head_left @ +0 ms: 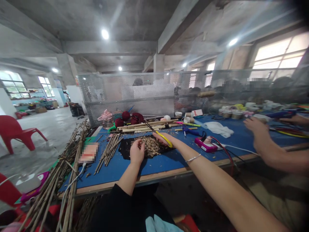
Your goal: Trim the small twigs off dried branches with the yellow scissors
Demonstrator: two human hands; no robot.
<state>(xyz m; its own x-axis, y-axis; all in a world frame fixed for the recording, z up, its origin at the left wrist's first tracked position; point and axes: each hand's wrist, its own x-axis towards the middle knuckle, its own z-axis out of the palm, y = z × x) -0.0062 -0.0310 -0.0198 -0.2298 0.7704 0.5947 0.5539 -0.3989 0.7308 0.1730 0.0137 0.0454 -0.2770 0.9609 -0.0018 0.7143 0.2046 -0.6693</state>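
Observation:
My right hand [159,138] is closed around a yellow-handled cutting tool [166,139], with long dark jaws pointing up and to the left. My left hand [137,150] hovers at the left side of a heap of small tan plant clippings [152,145]; its fingers are curled in, and whatever they pinch is too small to make out. Beneath the heap lies a black sheet [124,149] on the blue tabletop [159,166]. Just left of it rests a bunch of thin cut twigs [108,149].
Long branches [51,187] lean over the table's left edge beside a phone [88,152] on a cable. Dark red yarn balls [137,118] and pale sticks [145,126] lie at the back before a perforated metal screen [149,93]. A purple power strip [205,145] and a co-worker's hands [257,125] are at right.

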